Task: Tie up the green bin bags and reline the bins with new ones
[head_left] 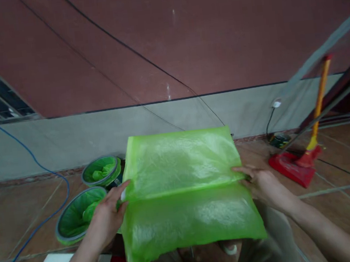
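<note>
Pinching opposite side edges of a rectangular, translucent green plastic bag (183, 163) with left grip (110, 208) and right grip (259, 182). Spread between both, creased across, seemingly unopened. Having 2 round, grey-rimmed bins (69, 215) beside left grip, already lined in green.

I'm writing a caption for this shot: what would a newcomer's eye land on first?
Probably the bright green plastic in the centre, held at its sides by the left hand and right hand. Next, the two green-lined bins on the floor at left, and the red dustpan at right.
</note>
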Tool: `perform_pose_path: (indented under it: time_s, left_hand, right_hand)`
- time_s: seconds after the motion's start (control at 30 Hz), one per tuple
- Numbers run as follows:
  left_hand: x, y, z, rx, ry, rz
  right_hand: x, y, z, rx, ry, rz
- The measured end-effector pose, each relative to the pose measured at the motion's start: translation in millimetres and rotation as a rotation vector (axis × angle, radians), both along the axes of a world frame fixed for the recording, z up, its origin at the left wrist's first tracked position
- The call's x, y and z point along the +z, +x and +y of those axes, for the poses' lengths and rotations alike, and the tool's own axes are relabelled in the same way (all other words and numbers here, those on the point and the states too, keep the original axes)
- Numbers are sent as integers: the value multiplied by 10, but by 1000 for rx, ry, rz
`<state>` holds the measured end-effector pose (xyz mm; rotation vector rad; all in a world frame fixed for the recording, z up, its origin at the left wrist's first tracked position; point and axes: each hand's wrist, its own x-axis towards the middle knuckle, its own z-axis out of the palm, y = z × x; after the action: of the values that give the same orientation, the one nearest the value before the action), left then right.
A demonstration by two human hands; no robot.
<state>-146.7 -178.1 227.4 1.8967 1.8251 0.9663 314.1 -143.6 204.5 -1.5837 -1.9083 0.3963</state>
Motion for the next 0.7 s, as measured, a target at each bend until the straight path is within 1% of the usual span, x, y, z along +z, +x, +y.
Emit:
perform_pose_path:
  time_s: [0.03,0.1,0.17,0.23,0.3,0.33,0.4,0.47,0.53,0.57,0.6,0.63,0.67,0.7]
  left_hand:
    - [-33,-1,26,-9,20,102]
    - [-95,-3,62,-9,31,250]
    - [-140,-15,81,4,29,348]
    - [-162,-45,84,37,58,368]
    - [-161,-85,72,68,126,268]
    - [-152,-103,58,67,152,168]
    - [-115,-113,13,44,156,-124]
    - [-60,-73,-48,40,118,-455]
    - [-2,8,-103,94,72,-734]
    - [20,52,-120,147,55,-820]
    - [34,90,-127,210,47,-855]
    - [37,116,-124,274,55,-833]
    - [29,129,-111,341,78,-747]
    - [8,126,-92,413,114,-602]
  right_hand:
    - [-19,6,8,1,28,-94]
    - [-44,19,14,9,29,-216]
    - [-50,31,7,40,11,-265]
    - [-30,41,-19,76,34,-248]
    - [24,52,-70,112,76,-174]
    - [63,58,-104,128,80,-112]
    - [149,67,-182,161,40,76]
    - [222,58,-253,176,-24,326]
    - [262,13,-287,135,-83,541]
    - [266,-24,-283,87,-105,605]
    - [258,-69,-262,27,-115,635]
    - [235,-119,-225,-31,-112,637]
    - [197,-170,-171,-74,-93,620]
    - [139,-219,-104,-98,-64,590]
